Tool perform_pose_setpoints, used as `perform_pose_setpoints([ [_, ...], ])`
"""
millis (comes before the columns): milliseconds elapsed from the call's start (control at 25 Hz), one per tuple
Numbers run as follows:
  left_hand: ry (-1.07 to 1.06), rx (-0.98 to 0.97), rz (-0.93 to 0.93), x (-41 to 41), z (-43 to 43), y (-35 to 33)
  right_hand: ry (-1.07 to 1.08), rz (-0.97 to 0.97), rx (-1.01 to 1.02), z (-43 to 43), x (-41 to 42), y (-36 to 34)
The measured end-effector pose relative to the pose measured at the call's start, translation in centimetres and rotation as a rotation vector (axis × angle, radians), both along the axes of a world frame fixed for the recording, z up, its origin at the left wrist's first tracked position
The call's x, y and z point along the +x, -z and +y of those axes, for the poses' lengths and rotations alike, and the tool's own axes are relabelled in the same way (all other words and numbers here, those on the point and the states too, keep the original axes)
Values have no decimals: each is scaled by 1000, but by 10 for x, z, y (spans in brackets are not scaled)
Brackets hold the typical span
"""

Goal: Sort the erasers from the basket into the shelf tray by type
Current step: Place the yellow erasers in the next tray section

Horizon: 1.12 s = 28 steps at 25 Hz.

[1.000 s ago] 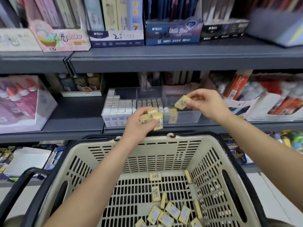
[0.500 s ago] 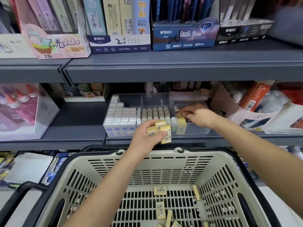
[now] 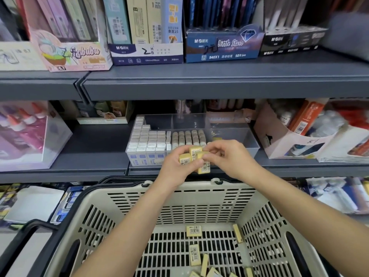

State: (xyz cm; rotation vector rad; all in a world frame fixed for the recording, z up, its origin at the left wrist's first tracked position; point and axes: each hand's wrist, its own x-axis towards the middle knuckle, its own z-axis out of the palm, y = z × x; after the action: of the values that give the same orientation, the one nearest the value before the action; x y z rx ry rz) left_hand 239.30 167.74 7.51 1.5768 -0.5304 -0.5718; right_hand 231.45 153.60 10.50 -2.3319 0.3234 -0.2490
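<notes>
Yellow erasers (image 3: 192,154) gripped in left hand (image 3: 175,166), just in front of shelf tray (image 3: 249,140). One seemingly pinched by right hand (image 3: 229,156); view blocked. Next: eraser to be stood in tray's right slot. More are seen in basket (image 3: 179,196).

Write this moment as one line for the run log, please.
left hand: holds yellow erasers | right hand: fingers on one, grip unclear | basket: loose erasers inside
</notes>
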Motion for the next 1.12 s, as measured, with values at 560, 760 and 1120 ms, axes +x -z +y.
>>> perform_pose_setpoints([
  [560,-49,-57,46,-4,0,0,228,87,-170,-77,46,6],
  [760,-43,-36,35,-4,0,1,194,177,-201,-79,55,16],
  [1120,-13,52,52,-2,2,0,106,82,-393,-58,32,-5],
])
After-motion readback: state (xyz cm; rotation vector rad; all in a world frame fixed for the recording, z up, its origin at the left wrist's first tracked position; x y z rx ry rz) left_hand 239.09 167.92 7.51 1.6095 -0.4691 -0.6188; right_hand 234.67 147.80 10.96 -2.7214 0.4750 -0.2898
